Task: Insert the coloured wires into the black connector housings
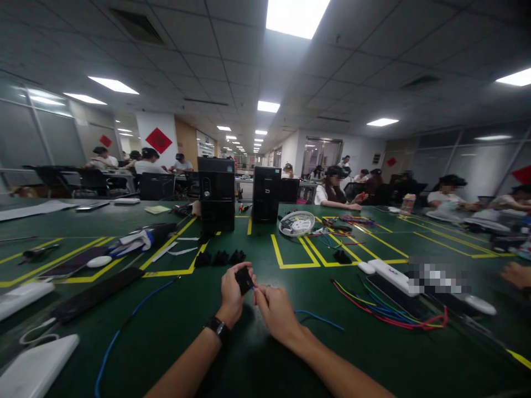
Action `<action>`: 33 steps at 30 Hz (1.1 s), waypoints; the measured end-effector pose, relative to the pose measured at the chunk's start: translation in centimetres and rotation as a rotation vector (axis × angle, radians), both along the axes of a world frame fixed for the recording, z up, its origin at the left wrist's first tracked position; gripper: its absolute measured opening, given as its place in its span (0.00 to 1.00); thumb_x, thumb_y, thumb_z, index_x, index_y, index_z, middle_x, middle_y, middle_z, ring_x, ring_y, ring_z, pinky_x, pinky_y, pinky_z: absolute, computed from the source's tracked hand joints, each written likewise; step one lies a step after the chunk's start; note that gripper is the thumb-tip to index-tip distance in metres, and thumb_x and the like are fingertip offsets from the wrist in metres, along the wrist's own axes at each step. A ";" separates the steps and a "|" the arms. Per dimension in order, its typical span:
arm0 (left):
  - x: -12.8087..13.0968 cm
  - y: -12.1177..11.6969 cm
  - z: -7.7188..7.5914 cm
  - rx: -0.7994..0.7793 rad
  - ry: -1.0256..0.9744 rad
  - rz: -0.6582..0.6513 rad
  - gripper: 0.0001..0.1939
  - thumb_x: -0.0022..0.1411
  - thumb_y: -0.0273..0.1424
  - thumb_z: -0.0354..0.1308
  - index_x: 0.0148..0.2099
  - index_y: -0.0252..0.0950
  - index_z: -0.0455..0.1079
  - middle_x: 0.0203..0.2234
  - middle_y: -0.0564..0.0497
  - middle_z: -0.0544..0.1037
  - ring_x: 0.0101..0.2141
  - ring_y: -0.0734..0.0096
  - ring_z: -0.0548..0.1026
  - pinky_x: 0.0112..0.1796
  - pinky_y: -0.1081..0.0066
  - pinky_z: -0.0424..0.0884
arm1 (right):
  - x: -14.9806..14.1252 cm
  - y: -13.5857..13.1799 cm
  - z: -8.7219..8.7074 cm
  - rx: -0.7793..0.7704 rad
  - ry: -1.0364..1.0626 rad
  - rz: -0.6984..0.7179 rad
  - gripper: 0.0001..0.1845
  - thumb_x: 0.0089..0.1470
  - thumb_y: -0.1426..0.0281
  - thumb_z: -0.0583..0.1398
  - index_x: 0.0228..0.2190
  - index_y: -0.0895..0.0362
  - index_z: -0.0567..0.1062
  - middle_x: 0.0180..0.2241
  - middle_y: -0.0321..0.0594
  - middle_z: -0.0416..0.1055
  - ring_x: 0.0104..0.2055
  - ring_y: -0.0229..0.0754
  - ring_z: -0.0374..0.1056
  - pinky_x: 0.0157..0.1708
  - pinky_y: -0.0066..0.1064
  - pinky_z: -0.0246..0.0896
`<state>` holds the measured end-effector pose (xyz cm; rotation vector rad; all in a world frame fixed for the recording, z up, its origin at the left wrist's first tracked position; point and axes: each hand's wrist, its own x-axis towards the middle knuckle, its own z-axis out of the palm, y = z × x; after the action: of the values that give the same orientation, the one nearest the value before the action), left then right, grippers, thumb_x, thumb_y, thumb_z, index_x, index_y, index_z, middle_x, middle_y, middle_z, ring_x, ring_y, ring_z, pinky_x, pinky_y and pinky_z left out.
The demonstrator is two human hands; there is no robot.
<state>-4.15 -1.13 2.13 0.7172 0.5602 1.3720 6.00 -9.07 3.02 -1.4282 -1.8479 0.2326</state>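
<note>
Table (178, 320), green, marked with yellow tape (170, 273). Above its near edge, about midway along, one small black block (244, 281) is held in the left hand (231, 292), the fingers closed around it; a black watch (217, 327) is worn on that wrist. By the right hand (277, 314), a short blue wire end (254, 287) is pinched between thumb and fingertips, at the block's edge facing that hand; whether it is seated in the block cannot be told. Blue wire (321, 317), one length, is seen on the table beyond the right hand; whether both belong together cannot be told.

Black pieces (220, 257), three, are set in a row beyond the left hand, toward the far edge. Blue cable (110, 348), one, is laid in a curve toward the left edge, beside a long black pouch (97, 294). Wire bundle (390, 318), red, yellow, green and blue, is placed toward the right edge. Computer towers (266, 194), two, black, are stood near the far edge; just right of them, a white basket (297, 223) is placed.
</note>
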 end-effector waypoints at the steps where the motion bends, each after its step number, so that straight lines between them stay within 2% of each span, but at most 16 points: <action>1: 0.0 -0.1 0.1 -0.016 -0.029 -0.033 0.15 0.55 0.34 0.48 0.38 0.29 0.69 0.20 0.49 0.70 0.19 0.70 0.69 0.22 0.70 0.65 | 0.0 -0.1 0.1 0.005 0.002 0.000 0.19 0.62 0.70 0.47 0.25 0.58 0.72 0.23 0.36 0.71 0.25 0.33 0.66 0.29 0.23 0.52; 5: -0.4 -0.5 1.1 -0.072 -0.146 -0.160 0.18 0.56 0.32 0.45 0.42 0.27 0.70 0.20 0.49 0.70 0.19 0.70 0.68 0.23 0.69 0.65 | -0.3 -0.2 -0.2 -0.043 -0.063 0.040 0.17 0.62 0.71 0.47 0.28 0.57 0.72 0.23 0.36 0.70 0.24 0.34 0.65 0.26 0.23 0.50; 10: -0.8 -0.5 1.1 -0.092 -0.159 -0.087 0.17 0.55 0.30 0.44 0.40 0.27 0.70 0.20 0.49 0.69 0.19 0.70 0.68 0.23 0.69 0.66 | -0.2 0.3 -0.3 -0.078 -0.066 0.065 0.17 0.63 0.71 0.46 0.29 0.57 0.71 0.24 0.36 0.71 0.26 0.34 0.66 0.27 0.23 0.50; 13: -0.2 -0.4 0.5 -0.041 -0.105 -0.019 0.16 0.55 0.31 0.45 0.39 0.27 0.70 0.20 0.49 0.69 0.20 0.70 0.68 0.23 0.69 0.66 | -0.4 0.2 -0.6 -0.090 -0.036 0.045 0.17 0.63 0.71 0.46 0.29 0.57 0.72 0.26 0.37 0.72 0.29 0.35 0.68 0.29 0.24 0.52; 17: 0.3 0.0 -0.2 0.031 -0.009 0.058 0.15 0.54 0.34 0.48 0.37 0.29 0.69 0.19 0.51 0.69 0.18 0.71 0.68 0.21 0.71 0.64 | -1.5 -0.1 -1.3 -0.100 -0.043 -0.007 0.17 0.63 0.70 0.46 0.30 0.57 0.72 0.26 0.39 0.72 0.28 0.37 0.68 0.28 0.25 0.52; 25: -0.2 -0.3 0.9 -0.010 -0.144 -0.132 0.15 0.55 0.32 0.46 0.39 0.29 0.69 0.20 0.50 0.69 0.20 0.70 0.69 0.23 0.69 0.66 | -0.2 0.1 -0.3 -0.056 0.042 0.040 0.18 0.63 0.71 0.47 0.27 0.57 0.71 0.23 0.35 0.69 0.25 0.34 0.65 0.27 0.24 0.51; 30: 0.3 -0.2 0.1 0.012 -0.073 0.020 0.13 0.54 0.33 0.46 0.35 0.30 0.68 0.18 0.51 0.68 0.17 0.70 0.67 0.20 0.70 0.64 | -2.2 -0.6 -1.0 -0.076 0.030 0.025 0.18 0.62 0.71 0.46 0.27 0.57 0.71 0.24 0.36 0.70 0.26 0.35 0.66 0.27 0.25 0.50; 33: 0.3 0.0 -0.2 0.022 -0.079 0.031 0.13 0.54 0.34 0.47 0.34 0.30 0.67 0.17 0.52 0.68 0.17 0.70 0.67 0.20 0.70 0.63 | -2.6 -0.7 -1.1 -0.089 0.035 0.023 0.17 0.62 0.71 0.47 0.28 0.58 0.72 0.24 0.37 0.71 0.27 0.36 0.66 0.27 0.25 0.50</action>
<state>-3.89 -1.12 1.90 0.6711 0.4961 1.4304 3.44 -9.79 1.87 -1.4545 -1.8460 0.3527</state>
